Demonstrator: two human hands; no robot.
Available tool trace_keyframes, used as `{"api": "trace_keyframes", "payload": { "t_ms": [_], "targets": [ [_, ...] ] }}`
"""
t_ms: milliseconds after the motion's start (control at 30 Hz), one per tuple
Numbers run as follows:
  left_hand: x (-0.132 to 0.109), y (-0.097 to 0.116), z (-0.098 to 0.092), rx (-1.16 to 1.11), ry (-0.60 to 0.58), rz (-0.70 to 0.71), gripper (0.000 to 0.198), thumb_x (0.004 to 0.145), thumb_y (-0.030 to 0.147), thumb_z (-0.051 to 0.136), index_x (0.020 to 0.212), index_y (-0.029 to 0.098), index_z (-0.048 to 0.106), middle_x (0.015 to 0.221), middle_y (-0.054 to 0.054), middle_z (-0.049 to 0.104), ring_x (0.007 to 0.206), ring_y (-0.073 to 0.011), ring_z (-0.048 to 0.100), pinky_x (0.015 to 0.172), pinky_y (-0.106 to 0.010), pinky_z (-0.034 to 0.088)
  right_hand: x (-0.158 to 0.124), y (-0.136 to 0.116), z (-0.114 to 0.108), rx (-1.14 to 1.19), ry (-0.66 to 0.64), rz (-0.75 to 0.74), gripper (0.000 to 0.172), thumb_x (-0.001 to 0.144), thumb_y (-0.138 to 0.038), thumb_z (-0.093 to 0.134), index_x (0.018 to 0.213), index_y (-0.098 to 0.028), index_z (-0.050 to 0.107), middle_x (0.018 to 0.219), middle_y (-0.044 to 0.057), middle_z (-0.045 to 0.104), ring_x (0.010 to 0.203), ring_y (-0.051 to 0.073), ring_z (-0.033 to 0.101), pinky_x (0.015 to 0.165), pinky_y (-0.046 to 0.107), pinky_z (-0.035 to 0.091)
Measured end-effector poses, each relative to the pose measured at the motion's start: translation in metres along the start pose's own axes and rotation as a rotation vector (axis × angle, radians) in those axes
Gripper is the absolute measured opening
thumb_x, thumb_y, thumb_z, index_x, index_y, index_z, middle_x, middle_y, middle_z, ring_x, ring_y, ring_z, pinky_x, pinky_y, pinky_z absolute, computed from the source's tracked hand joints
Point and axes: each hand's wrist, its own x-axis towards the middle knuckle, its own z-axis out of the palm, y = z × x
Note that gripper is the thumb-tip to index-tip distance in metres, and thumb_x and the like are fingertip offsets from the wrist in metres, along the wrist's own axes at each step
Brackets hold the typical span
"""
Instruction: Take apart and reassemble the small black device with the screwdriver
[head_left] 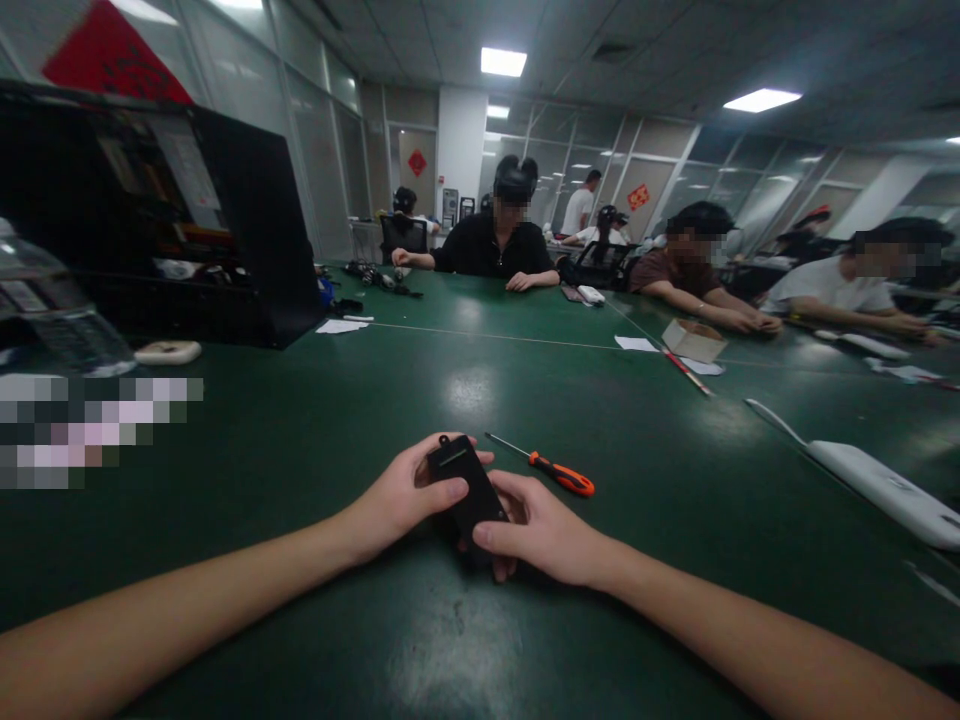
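Note:
Between my hands is a small flat black box (474, 490), tilted, with a little loop at its far end and a thin slot near that end. My left hand (409, 492) is closed round its far left side, thumb lying across the top face. On the near right side my right hand (536, 528) grips it, thumb on the top and fingers curled behind. What the box is exactly I cannot make out; its underside is hidden. Just beyond my right hand, a screwdriver (559, 472) with an orange and black handle lies on the green table (465, 640), its tip pointing left.
On the left stand a large black case (255, 220) and a clear plastic bottle (71, 310). To the right lie a long white device (885, 485), a small open box (694, 340) and a red stick (688, 372). Several people sit around the table, one person (495, 240) directly opposite.

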Motion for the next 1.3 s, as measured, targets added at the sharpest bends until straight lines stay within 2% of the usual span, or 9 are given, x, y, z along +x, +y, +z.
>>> {"api": "trace_keyframes", "payload": {
  "t_ms": [133, 200, 267, 333, 633, 800, 1033, 1167, 1300],
  "targets": [
    [0.001, -0.001, 0.003, 0.033, -0.021, -0.024, 0.063, 0.073, 0.05, 0.076, 0.12, 0.014, 0.057, 0.118, -0.016, 0.068, 0.106, -0.0286, 0.066, 0.094, -0.039, 0.05, 0.001, 0.003, 0.002, 0.054, -0.014, -0.024, 0.047, 0.082, -0.046, 0.071, 0.111, -0.016, 0.049, 0.083, 0.002, 0.066, 0.049, 0.009, 0.061, 0.044, 0.018, 0.045],
    [0.002, 0.0, 0.008, 0.069, -0.058, -0.042, 0.063, 0.075, 0.053, 0.073, 0.121, 0.014, 0.058, 0.106, -0.014, 0.071, 0.089, -0.0254, 0.069, 0.079, -0.036, 0.055, 0.001, 0.004, 0.003, 0.047, -0.026, -0.034, 0.047, 0.082, -0.046, 0.071, 0.111, -0.017, 0.049, 0.087, 0.004, 0.068, 0.049, 0.008, 0.061, 0.044, 0.017, 0.045],
    [0.003, 0.002, 0.015, 0.089, -0.075, -0.054, 0.06, 0.079, 0.056, 0.067, 0.12, 0.013, 0.06, 0.092, -0.011, 0.072, 0.07, -0.0212, 0.067, 0.062, -0.031, 0.054, 0.0, 0.005, 0.003, 0.028, -0.016, -0.044, 0.047, 0.083, -0.047, 0.069, 0.114, -0.017, 0.049, 0.087, 0.004, 0.069, 0.049, 0.008, 0.061, 0.043, 0.017, 0.045],
    [0.005, 0.004, 0.019, 0.094, -0.073, -0.054, 0.056, 0.083, 0.057, 0.061, 0.116, 0.012, 0.062, 0.084, -0.01, 0.071, 0.062, -0.0188, 0.065, 0.055, -0.028, 0.051, 0.0, 0.006, 0.002, 0.007, 0.008, -0.042, 0.047, 0.085, -0.048, 0.067, 0.115, -0.017, 0.048, 0.084, 0.004, 0.069, 0.048, 0.008, 0.061, 0.042, 0.016, 0.043],
    [0.005, 0.003, 0.018, 0.225, -0.11, 0.005, 0.042, 0.084, 0.051, 0.063, 0.101, 0.013, 0.067, 0.083, -0.008, 0.071, 0.072, -0.0224, 0.068, 0.076, -0.036, 0.053, 0.001, 0.008, 0.0, -0.03, 0.032, -0.024, 0.046, 0.084, -0.046, 0.069, 0.117, -0.019, 0.052, 0.077, -0.002, 0.062, 0.05, 0.009, 0.059, 0.045, 0.019, 0.048],
    [0.005, 0.003, 0.02, 0.221, -0.086, 0.007, 0.042, 0.085, 0.051, 0.061, 0.101, 0.012, 0.065, 0.082, -0.007, 0.07, 0.069, -0.0207, 0.067, 0.073, -0.035, 0.054, 0.002, 0.008, 0.001, 0.004, 0.042, -0.036, 0.045, 0.086, -0.047, 0.066, 0.117, -0.018, 0.05, 0.081, 0.0, 0.064, 0.046, 0.007, 0.059, 0.042, 0.017, 0.046],
    [0.008, -0.005, 0.019, 0.11, -0.083, -0.006, 0.051, 0.083, 0.053, 0.064, 0.112, 0.012, 0.058, 0.094, -0.011, 0.069, 0.069, -0.0194, 0.066, 0.053, -0.026, 0.05, 0.002, 0.005, 0.002, 0.066, 0.024, -0.044, 0.047, 0.086, -0.051, 0.064, 0.117, -0.018, 0.048, 0.08, 0.002, 0.068, 0.043, 0.009, 0.061, 0.039, 0.016, 0.044],
    [0.008, -0.015, 0.02, 0.01, -0.181, -0.03, 0.059, 0.074, 0.044, 0.078, 0.119, 0.015, 0.052, 0.095, -0.01, 0.07, 0.074, -0.0208, 0.07, 0.065, -0.03, 0.054, 0.004, 0.006, 0.004, 0.113, 0.073, -0.081, 0.052, 0.084, -0.058, 0.063, 0.112, -0.017, 0.048, 0.068, -0.002, 0.065, 0.041, 0.011, 0.062, 0.04, 0.019, 0.048],
    [0.008, -0.019, 0.021, -0.005, -0.248, -0.061, 0.045, 0.081, 0.038, 0.073, 0.113, 0.016, 0.052, 0.082, -0.006, 0.072, 0.069, -0.021, 0.072, 0.073, -0.035, 0.056, 0.005, 0.008, 0.003, 0.115, 0.102, -0.083, 0.053, 0.084, -0.057, 0.064, 0.113, -0.016, 0.047, 0.062, -0.004, 0.062, 0.042, 0.013, 0.063, 0.042, 0.019, 0.048]
  ]
}}
